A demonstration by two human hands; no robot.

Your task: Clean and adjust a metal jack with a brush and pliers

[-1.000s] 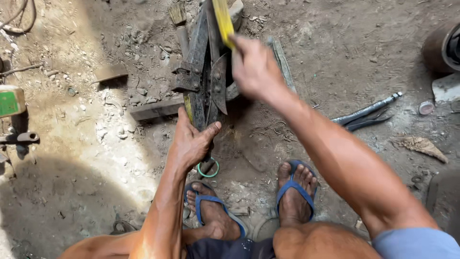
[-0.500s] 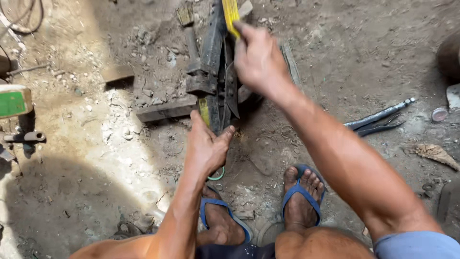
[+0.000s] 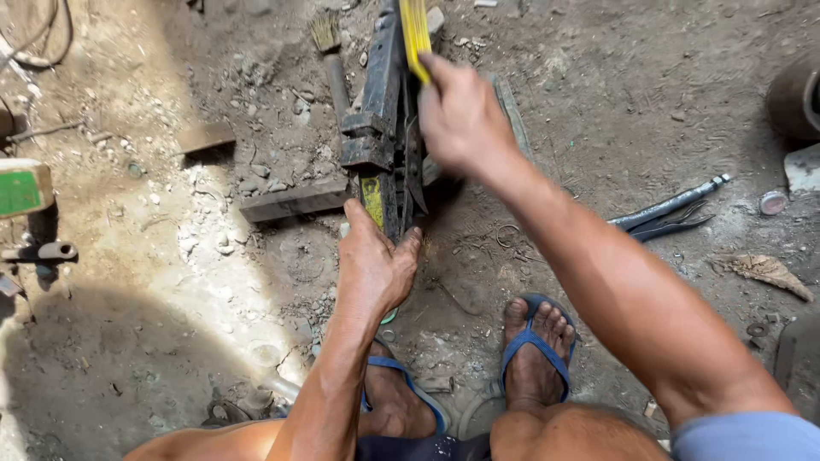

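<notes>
A stack of dark, greasy metal plates (image 3: 382,102) lies lengthwise on the dirt ground in front of me. A yellow tape measure blade (image 3: 416,34) runs along the top of it. My right hand (image 3: 461,115) pinches the blade near the far part of the stack. My left hand (image 3: 373,265) rests on the near end of the stack, where a short yellow piece (image 3: 372,201) shows under my thumb and fingers. A green ring (image 3: 389,316) peeks out beneath my left palm.
A flat metal bar (image 3: 295,201) lies left of the stack, a brush (image 3: 329,51) behind it. Dark pliers and a rod (image 3: 670,213) lie to the right. My feet in blue sandals (image 3: 534,354) stand close behind. A green-topped object (image 3: 23,188) sits at the left edge.
The view has shifted, so the stack and both hands sit lower and further right in the frame. My hands keep their grip on the tape and the stack's near end.
</notes>
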